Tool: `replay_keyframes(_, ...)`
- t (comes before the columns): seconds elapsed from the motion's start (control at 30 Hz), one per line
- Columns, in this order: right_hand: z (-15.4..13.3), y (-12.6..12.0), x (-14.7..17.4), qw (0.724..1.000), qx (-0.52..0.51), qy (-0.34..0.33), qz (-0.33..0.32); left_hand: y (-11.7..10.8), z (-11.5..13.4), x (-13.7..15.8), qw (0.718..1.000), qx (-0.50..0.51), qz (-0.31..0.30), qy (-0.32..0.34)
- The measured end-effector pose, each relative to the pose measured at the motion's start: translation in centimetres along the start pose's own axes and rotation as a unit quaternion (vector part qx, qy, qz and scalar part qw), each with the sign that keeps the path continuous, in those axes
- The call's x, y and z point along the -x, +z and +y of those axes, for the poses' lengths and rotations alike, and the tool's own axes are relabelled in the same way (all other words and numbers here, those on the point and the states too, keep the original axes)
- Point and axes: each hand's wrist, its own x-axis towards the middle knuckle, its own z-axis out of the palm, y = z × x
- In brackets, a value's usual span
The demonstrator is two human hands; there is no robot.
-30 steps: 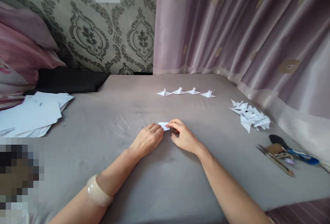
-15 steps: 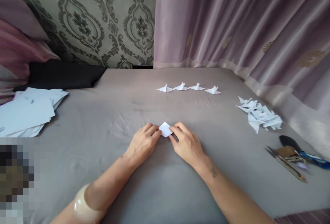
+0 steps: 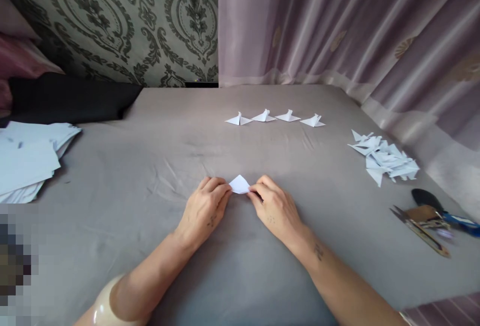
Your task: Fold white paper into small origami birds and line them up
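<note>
Left hand (image 3: pixel 205 203) and right hand (image 3: pixel 276 205): fingertips closed, pinching opposite corners of folded white paper (image 3: pixel 240 185), just below frame centre. Best to pull evenly, corners level, creases unbuckled.

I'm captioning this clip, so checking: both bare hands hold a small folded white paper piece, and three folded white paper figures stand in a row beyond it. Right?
The number is wrong: the head view shows four folded white paper figures in the row, not three. The rest stands.
</note>
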Motion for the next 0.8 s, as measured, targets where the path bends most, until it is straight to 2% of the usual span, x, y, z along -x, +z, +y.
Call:
replay_keyframes(0.3, -0.7, 0.6, 0.2, 0.998, -0.001, 0.063, 0.021, -0.3, -0.2, -1.0, 0.982, 0.086, -0.054, -0.162)
replay_keyframes(0.5, -1.1, 0.8, 0.0, 0.995, -0.001, 0.099, 0.033, -0.3, -0.3, -1.6, 0.979, 0.087, -0.067, -0.174)
replay_keyframes(0.8, -1.2, 0.9, -0.7, 0.992, 0.003, 0.117, 0.04, -0.2, -0.1, -1.8, 0.97, 0.073, -0.067, -0.223)
